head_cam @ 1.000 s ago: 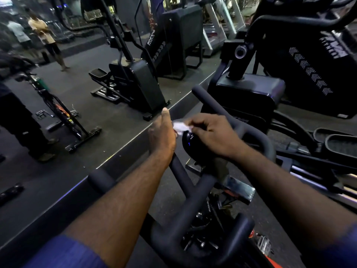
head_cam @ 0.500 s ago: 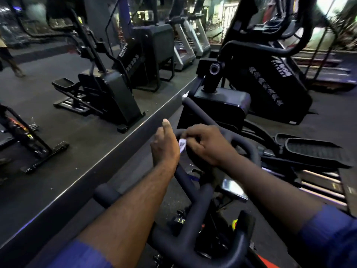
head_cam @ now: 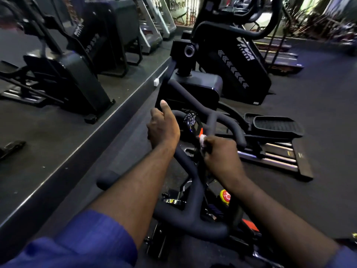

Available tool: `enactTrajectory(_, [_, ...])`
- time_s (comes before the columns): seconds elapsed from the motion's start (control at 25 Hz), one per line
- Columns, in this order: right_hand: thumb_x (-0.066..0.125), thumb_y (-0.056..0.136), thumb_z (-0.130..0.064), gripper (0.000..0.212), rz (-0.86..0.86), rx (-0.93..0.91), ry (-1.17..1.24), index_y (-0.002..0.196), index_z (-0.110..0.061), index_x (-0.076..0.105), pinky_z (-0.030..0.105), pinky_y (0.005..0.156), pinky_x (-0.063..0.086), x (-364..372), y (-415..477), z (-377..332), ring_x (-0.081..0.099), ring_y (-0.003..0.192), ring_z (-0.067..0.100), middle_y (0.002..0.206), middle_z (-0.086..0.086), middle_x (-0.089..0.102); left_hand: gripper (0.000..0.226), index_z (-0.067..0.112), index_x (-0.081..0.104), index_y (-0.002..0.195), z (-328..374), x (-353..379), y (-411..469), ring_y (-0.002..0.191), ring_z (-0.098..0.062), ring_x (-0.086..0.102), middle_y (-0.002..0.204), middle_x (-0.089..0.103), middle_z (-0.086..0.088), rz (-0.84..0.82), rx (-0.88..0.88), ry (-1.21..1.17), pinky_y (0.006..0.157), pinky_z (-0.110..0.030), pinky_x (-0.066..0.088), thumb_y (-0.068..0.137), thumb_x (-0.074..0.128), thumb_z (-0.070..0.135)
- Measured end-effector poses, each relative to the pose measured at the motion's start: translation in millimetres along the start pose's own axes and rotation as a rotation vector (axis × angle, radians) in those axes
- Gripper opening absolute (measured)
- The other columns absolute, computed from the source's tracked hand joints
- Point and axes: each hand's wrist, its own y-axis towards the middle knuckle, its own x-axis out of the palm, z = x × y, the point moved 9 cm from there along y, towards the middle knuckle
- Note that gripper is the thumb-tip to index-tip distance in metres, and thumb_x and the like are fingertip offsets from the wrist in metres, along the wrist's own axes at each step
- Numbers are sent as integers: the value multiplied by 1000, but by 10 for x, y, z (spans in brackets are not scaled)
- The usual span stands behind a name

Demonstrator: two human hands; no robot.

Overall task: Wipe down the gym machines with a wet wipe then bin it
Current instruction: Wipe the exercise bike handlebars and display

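Now, handlebars (head_cam: pixel 193 223): black spin-bike bars fill the middle of the view, both arms reaching onto them.
Console (head_cam: pixel 191 120): uncovered again, since the wiping hand has slid off its top.
Left hand (head_cam: pixel 164 128): unmoved, fingers wrapped round the left bar, thumb up.
Right hand (head_cam: pixel 220 153): dropped back toward the right bar, fingers closed on the wipe.
Wet wipe (head_cam: pixel 202 139): small white wad poking from that fist, just beside the console. Looks like bars next, binning far off.

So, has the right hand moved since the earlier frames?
Yes. The right hand, holding the wipe, has slid off the console toward the person, now lower right of it.
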Motion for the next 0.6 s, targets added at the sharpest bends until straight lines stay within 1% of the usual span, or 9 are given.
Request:
enactTrajectory(0.08, [73,90,-23,6,16,-127,63,94,-21,78,27,72,56,-190,-87,-237,74,80,19,83,1,78,64,11,60,124,-15,16,6,112,-34,62,121,67,-14,5,0,-12,97,-48,49,107,24,61])
enactTrajectory(0.12, [77,89,-18,8,63,-236,133,96,-21,80,21,77,55,-327,-59,-405,73,83,14,88,0,79,64,11,60,124,-19,29,11,112,-34,62,121,66,-14,2,-2,-28,94,-46,48,107,24,61])
enactTrajectory(0.2, [76,86,-4,26,152,-481,172,109,-16,80,13,87,47,-464,57,-706,68,95,13,105,5,76,64,11,60,128,-28,35,12,113,-33,61,124,66,-14,6,-2,-61,87,-40,43,108,24,60])
enactTrajectory(0.28, [72,90,-5,31,138,-648,64,121,-11,74,29,96,48,-351,135,-884,61,106,27,124,13,65,63,10,60,132,3,19,10,113,-30,61,125,66,-14,12,8,-55,83,-34,37,109,25,58])
enactTrajectory(0.36, [61,98,-11,28,29,-843,-75,124,-6,69,42,93,48,-143,70,-818,56,106,34,129,18,59,63,11,60,135,38,3,-23,111,-25,59,128,65,-13,30,1,-28,84,-32,34,109,26,58])
enactTrajectory(0.44, [51,102,-16,30,-170,-1157,-157,119,-1,69,46,86,51,18,-110,-556,56,105,33,126,19,60,62,12,62,131,41,-13,-42,106,-23,56,124,64,-11,69,-10,10,84,-31,31,109,26,58])
enactTrajectory(0.48, [52,101,-17,29,-235,-1239,-142,117,-2,71,47,85,52,31,-151,-383,57,105,33,124,18,62,60,14,64,124,30,-15,-27,103,-22,55,118,64,-9,92,-4,32,83,-31,32,109,27,58])
enactTrajectory(0.52, [57,97,-14,26,-249,-1203,-51,115,-4,74,45,87,52,-14,-115,-237,59,106,31,120,16,64,58,16,65,112,4,-19,-14,99,-22,57,111,66,-7,105,-5,52,82,-33,35,107,29,61])
enactTrajectory(0.6, [71,89,-5,21,-94,-870,270,107,-10,80,37,93,52,-197,227,66,64,105,23,112,10,69,56,19,61,89,-7,-1,26,92,-27,65,97,71,-6,135,-8,96,80,-38,47,100,37,67])
